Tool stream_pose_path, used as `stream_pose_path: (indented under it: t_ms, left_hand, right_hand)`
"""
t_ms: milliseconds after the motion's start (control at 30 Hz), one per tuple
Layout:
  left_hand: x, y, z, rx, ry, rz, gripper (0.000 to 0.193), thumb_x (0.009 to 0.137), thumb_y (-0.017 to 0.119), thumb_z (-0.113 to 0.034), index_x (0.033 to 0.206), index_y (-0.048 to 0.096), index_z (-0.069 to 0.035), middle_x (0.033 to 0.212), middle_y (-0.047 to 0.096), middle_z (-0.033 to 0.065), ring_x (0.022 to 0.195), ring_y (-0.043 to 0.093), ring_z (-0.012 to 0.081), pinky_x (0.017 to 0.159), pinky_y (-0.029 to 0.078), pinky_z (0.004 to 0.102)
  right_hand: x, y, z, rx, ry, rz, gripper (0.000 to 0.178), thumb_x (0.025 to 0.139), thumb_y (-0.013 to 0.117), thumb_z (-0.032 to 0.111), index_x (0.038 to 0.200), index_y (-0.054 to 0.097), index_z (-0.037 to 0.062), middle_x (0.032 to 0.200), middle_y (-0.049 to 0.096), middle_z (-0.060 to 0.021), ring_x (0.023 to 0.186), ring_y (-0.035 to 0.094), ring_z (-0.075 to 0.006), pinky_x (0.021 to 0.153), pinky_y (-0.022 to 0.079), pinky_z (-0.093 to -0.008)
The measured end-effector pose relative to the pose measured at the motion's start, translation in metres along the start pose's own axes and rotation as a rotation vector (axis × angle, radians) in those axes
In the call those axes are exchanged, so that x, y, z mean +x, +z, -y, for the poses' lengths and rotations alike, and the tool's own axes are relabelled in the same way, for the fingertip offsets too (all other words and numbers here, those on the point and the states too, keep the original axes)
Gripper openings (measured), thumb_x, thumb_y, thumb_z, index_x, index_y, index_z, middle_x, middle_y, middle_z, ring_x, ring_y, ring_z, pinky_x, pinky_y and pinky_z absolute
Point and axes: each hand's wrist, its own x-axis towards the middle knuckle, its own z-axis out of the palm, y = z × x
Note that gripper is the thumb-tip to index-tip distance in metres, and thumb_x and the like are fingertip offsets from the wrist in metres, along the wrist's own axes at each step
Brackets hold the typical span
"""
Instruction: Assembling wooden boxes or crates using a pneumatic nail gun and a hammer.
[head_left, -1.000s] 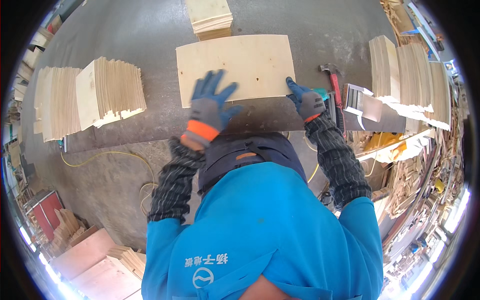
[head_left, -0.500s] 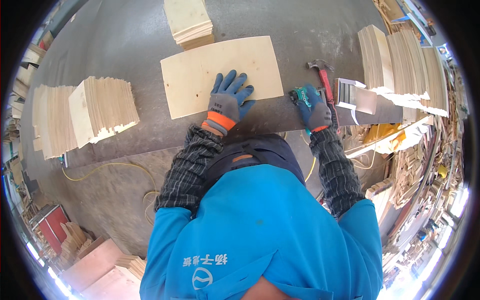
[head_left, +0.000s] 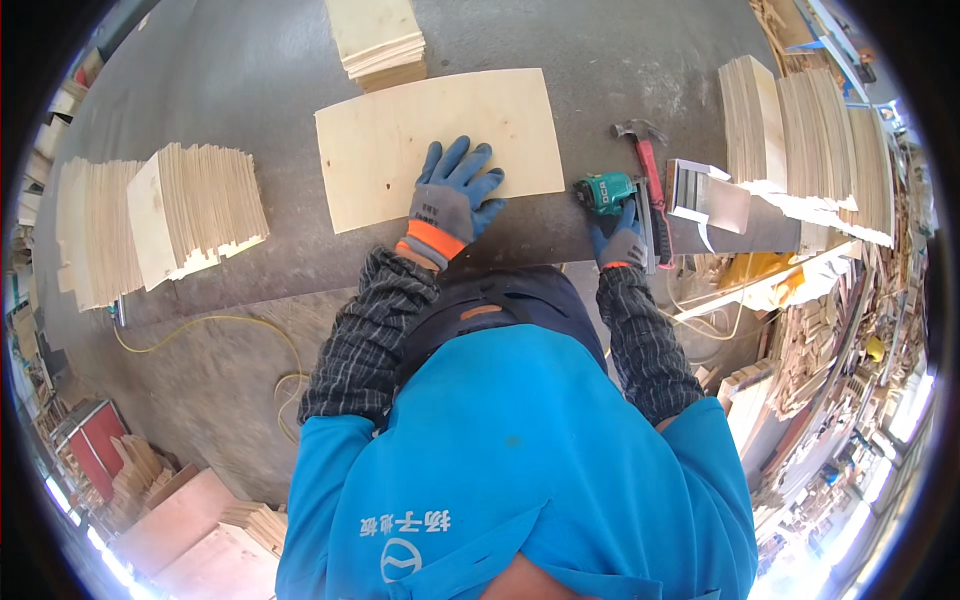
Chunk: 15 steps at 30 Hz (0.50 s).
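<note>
My left hand, in a grey-blue work glove with an orange cuff, lies flat with fingers spread on a thin pale plywood sheet. The sheet rests on the dark worktable in front of me. To the right, my right hand, gloved the same way, is closed at the handle of a green nail gun with a long silver magazine. Its fingers are partly hidden by the tool. Just right of the nail gun lies a claw hammer with a red handle.
Stacks of thin wood pieces stand at the left, the far middle and the right. A small open box sits right of the hammer. A yellow hose hangs below the table's left edge. Wood scraps are piled at right.
My right hand has drawn back toward me from the top of the nail gun to its handle, uncovering the green body. My left hand stays flat on the sheet.
</note>
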Motion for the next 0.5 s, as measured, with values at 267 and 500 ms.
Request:
stream_pose_path:
  t_ms: [267,500]
  left_hand:
    - [0.001,-0.002,-0.001,-0.009,-0.012,0.041,0.036,0.088,0.081,-0.037,0.118,0.08,-0.018,0.148,0.065,0.0093,0.147,0.05,0.0363,0.125,0.034,0.0635]
    - [0.0,0.002,0.0,0.006,-0.029,-0.002,0.034,0.087,0.081,-0.037,0.116,0.081,-0.018,0.143,0.068,0.0095,0.145,0.054,0.036,0.124,0.035,0.063]
  right_hand:
    - [0.006,-0.075,-0.003,0.242,-0.072,0.128,0.072,0.083,0.079,0.026,0.147,0.056,0.0036,0.118,0.075,-0.0227,0.104,0.074,-0.0389,0.092,0.057,-0.0459]
    - [-0.057,-0.189,0.037,0.87,-0.113,0.389,0.03,0.09,0.075,0.026,0.105,0.07,0.0,0.078,0.066,-0.0024,0.066,0.062,-0.0095,0.061,0.051,-0.0291]
